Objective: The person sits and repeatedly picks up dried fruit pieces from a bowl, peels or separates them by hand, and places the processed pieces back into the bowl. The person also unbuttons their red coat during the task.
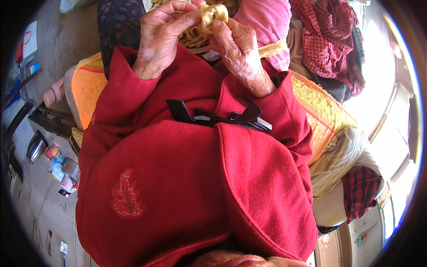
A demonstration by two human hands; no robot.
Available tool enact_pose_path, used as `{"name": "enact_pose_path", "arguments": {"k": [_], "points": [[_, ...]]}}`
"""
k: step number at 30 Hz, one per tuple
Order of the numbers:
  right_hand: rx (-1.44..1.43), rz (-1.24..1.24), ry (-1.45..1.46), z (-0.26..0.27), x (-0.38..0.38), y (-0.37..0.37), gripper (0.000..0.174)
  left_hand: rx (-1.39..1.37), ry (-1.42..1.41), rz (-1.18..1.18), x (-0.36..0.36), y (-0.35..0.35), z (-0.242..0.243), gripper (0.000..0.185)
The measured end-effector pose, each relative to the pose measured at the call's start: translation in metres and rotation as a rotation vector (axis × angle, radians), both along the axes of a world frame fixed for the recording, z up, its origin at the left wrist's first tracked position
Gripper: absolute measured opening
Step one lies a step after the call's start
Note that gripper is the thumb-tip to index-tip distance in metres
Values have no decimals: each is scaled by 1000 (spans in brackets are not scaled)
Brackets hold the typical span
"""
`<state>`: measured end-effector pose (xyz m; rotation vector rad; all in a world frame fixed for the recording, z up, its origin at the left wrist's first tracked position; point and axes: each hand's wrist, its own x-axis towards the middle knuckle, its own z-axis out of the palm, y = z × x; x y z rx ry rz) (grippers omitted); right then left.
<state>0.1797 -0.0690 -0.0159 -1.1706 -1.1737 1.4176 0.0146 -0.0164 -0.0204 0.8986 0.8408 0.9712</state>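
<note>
A ring-shaped coil of pale yellow, husk-like strip (218, 12) is held up at the top of the view between both hands. My left hand (163, 35) pinches its left side with thumb and fingertips. On the other side, my right hand (238, 50) presses its thumb on the coil's lower edge, its fingers partly hidden behind. Below and beyond the hands lie several flat straw-coloured strips or pieces (191, 37), mostly covered by the hands. A flat yellow strip (273, 48) crosses the pink cloth (267, 20) beside my right wrist.
A red coat (173, 167) with a black bow fills the middle. Orange and yellow covers (317, 116) show on both sides. Checked red clothing (328, 46) is heaped at upper right. At left are a pink bottle (53, 93), packages (58, 167) and cords on the wall.
</note>
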Motion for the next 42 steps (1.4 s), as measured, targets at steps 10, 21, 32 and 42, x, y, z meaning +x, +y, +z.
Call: {"name": "enact_pose_path", "arguments": {"k": [10,21,32,42], "points": [[169,-57,-12,-1,-2,2,24,174,304,-96,13,-13,29,23],[95,17,-68,18,-1,0,25,49,-11,-78,11,-9,17,24],[275,19,-185,19,1,-3,15,-488,-570,-238,2,-5,13,44],[620,-126,-251,5,-4,-8,19,-413,-539,-416,13,-9,31,20]]}}
